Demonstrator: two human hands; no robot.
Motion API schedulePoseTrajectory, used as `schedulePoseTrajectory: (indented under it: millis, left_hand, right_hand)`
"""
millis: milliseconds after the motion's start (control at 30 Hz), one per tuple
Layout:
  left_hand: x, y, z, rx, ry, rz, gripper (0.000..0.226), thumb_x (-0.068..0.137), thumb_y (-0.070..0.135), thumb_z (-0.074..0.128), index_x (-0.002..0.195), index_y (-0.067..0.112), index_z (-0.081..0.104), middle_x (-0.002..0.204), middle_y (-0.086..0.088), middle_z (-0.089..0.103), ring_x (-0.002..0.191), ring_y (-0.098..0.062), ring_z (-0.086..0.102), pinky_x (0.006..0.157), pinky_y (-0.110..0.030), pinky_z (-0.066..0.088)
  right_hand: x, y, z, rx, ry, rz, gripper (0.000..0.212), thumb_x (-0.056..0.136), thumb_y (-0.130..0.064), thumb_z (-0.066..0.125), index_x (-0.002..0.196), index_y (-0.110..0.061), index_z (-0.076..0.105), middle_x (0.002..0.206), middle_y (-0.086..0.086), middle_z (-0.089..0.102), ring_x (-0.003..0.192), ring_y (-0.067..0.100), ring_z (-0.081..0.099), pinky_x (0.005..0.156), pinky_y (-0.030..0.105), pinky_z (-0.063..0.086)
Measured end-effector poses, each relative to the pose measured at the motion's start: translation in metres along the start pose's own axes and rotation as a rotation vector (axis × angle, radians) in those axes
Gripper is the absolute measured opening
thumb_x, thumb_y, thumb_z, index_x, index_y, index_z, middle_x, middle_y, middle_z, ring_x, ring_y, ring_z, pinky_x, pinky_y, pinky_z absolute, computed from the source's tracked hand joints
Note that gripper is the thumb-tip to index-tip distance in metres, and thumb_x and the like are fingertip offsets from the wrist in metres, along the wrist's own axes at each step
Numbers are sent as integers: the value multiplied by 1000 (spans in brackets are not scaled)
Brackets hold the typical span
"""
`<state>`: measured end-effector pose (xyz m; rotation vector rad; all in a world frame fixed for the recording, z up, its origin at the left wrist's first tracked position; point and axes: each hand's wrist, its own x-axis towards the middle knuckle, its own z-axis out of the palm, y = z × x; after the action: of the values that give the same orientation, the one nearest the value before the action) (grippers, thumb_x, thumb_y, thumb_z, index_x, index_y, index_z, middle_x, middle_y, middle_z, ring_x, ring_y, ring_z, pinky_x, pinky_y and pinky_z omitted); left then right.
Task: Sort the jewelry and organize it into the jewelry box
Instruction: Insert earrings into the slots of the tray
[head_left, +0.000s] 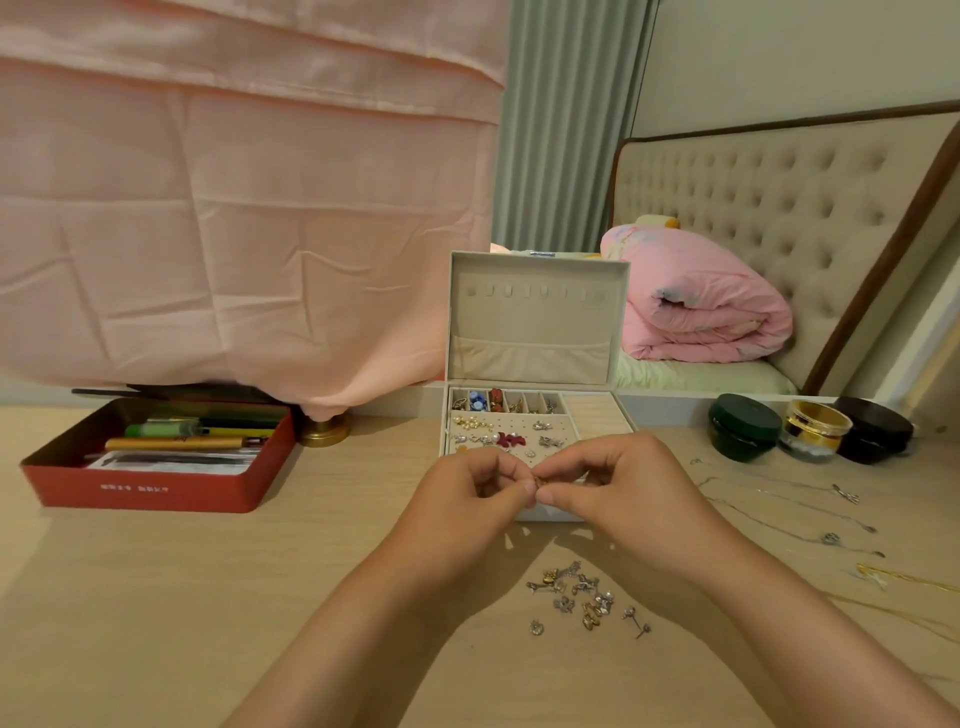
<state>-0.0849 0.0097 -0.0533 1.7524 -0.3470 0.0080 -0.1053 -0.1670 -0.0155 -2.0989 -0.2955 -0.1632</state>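
Observation:
A cream jewelry box (597, 415) stands open on the desk, lid upright, with earrings and beads in its small compartments and on its pin board. Just in front of it my left hand (467, 493) and my right hand (618, 483) meet, both pinching one small gold earring (537, 484) between thumbs and fingertips. The hands hide the box's front edge. Nearer to me a loose pile of small earrings and studs (582, 597) lies on the desk. Several thin silver necklaces (779, 499) and a gold chain (904, 582) lie spread at the right.
A red tin (145, 493) with pens sits at the left, a brass lamp base (324, 431) behind it under pink cloth. Three round jars, green (745, 426), gold (815, 428) and black (875, 428), stand at the back right. A bed lies beyond.

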Motion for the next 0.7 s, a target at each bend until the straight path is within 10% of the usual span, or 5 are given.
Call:
schedulePoseTrajectory:
  millis: [267,700]
  left_hand:
    - [10,-17,-58,588,335,291,21,91,16,62,98,35,69,94,21,58,89,-3,50,75,-17,37]
    - [12,-34,-61,602,162,160,34,94,32,56,127,37,61,112,15,50,114,-4,42,92,-25,38]
  right_hand:
    - [50,-8,30,-225,42,-62,13,82,-29,83,95,-32,80,80,-20,71,58,-11,57,65,26,54]
    - [73,-9,50,-616,-70,-181,10,84,-42,77,93,-45,76,88,-22,68,78,-2,57,68,24,42]
